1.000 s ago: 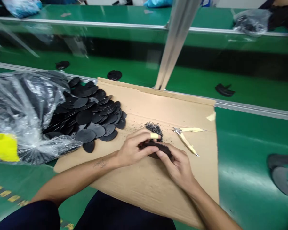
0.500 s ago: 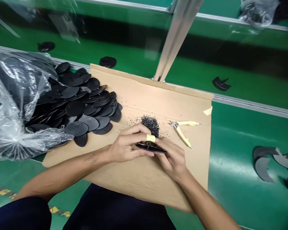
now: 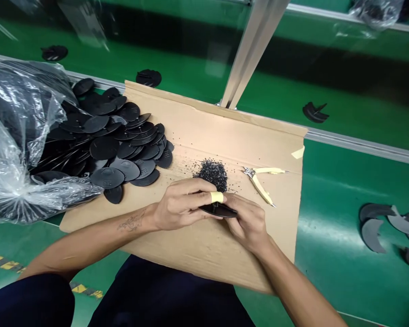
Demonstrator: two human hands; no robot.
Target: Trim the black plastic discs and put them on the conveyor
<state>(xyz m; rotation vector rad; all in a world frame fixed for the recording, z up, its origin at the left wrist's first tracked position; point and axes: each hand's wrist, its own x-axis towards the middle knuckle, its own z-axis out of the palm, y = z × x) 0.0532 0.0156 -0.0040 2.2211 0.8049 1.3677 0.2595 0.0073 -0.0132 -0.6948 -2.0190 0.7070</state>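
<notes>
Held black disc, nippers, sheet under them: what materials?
Black disc: probably moulded plastic, judging by its thin, smooth, slightly glossy rim.
Nippers: shiny grey head, likely steel; pale yellow grips look like plastic or rubber, can't tell which.
Sheet: corrugated cardboard most likely; matte brown, with fold creases.

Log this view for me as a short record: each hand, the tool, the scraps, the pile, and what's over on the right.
Left hand: pale yellow tape round one finger; grips a thin black disc-like piece
Right hand: grips the same piece at its right end
Tool: metal cutters with pale yellow handles, lying open on a brown cardboard sheet
Scraps: heap of tiny black bits, beyond the hands
Pile: overlapping flat black discs, against a clear plastic bag
Right side: grey and black crescent-shaped pieces on a green surface
</notes>
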